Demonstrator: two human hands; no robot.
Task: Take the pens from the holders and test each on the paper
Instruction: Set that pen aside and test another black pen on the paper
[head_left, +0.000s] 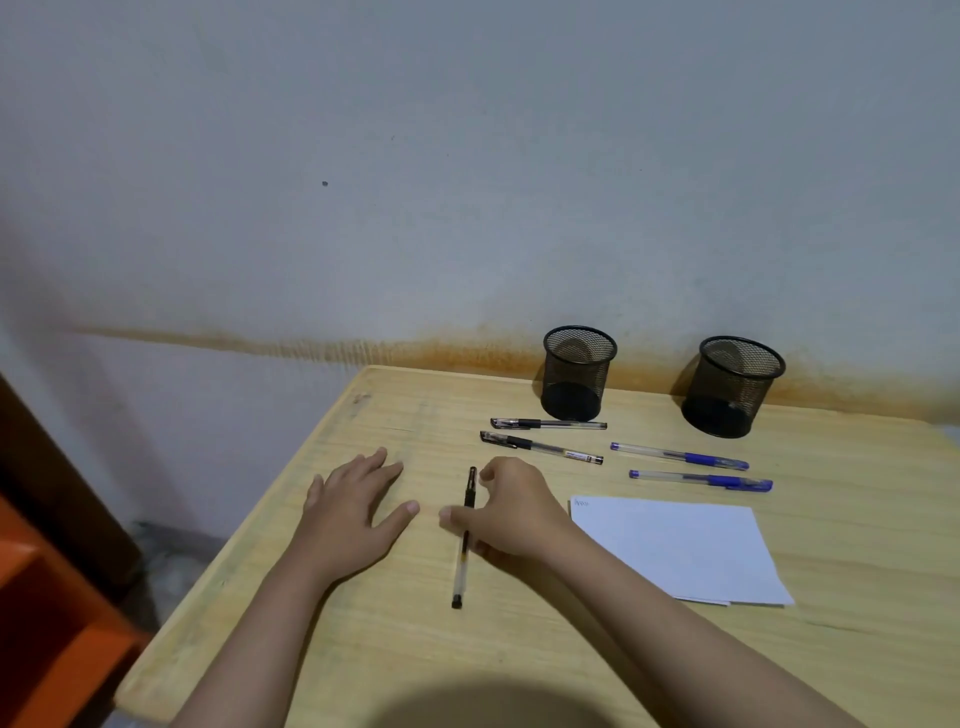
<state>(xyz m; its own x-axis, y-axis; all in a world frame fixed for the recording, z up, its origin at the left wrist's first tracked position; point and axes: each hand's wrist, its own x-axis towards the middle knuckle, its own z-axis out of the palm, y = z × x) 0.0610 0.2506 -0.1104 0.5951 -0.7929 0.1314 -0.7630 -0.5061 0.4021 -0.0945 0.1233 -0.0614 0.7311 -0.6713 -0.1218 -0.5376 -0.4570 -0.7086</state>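
Holding: right hand (511, 512) pinches a capped black-and-clear plastic pen (464, 538).
Left hand (353, 506): flat, fingers wide, on the pale wooden bench (519, 649).

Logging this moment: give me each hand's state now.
Left hand: open, flat on the table.
Right hand: holds the black pen.

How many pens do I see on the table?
5: two black capped pens before the left black mesh holder, two blue pens beyond the white paper, one black pen under the right hand.
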